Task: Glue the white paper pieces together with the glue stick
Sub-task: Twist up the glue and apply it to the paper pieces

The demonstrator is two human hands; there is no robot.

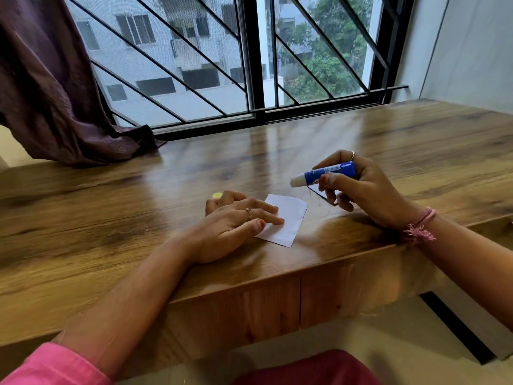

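Observation:
A small white paper piece [288, 220] lies flat on the wooden table [138, 218] near its front edge. My left hand [236, 220] rests on the table, and its fingertips press down the paper's left part. My right hand [358, 187] hovers just right of the paper and grips a blue glue stick [324, 173]. The stick is uncapped, and its white glue tip points left, above the paper's far right corner. A thin flat shape [319, 191] lies under the right hand; I cannot tell whether it is a second paper piece.
A small yellow cap [217, 195] sits on the table just behind my left hand. A dark purple curtain [69, 107] drapes onto the table's far left. A barred window [249, 65] runs along the back edge. A white wall [472, 51] stands on the right.

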